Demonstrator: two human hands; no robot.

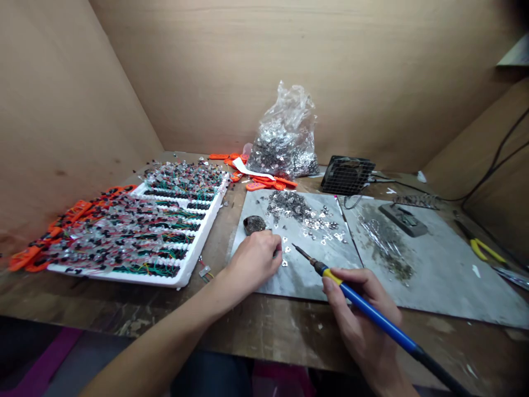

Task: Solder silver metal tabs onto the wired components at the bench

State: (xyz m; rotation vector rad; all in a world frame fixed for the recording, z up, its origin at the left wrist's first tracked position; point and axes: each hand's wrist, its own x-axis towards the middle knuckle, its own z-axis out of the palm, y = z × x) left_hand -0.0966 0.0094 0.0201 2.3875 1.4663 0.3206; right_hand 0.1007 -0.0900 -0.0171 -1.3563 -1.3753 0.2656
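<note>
In my right hand [363, 314] is a blue and yellow soldering iron [351, 295], its dark tip aimed up and left over the grey mat [330, 259]. My left hand [260, 256] rests at the left of that mat with its fingers curled; whatever it may hold is hidden. Just behind it lies a small round dark container [253, 223]. Between the iron's tip and my left hand, a few small metal tabs [285, 256] lie in a loose column. Farther back is a heap of such metal pieces [289, 204].
A white foam tray [202, 234] of wired parts stands at left beside orange pieces [70, 218]. At the back are a clear bag of metal pieces [285, 138] and a black fan [347, 173]. Yellow-handled pliers [483, 248] and a grey block [403, 219] lie right.
</note>
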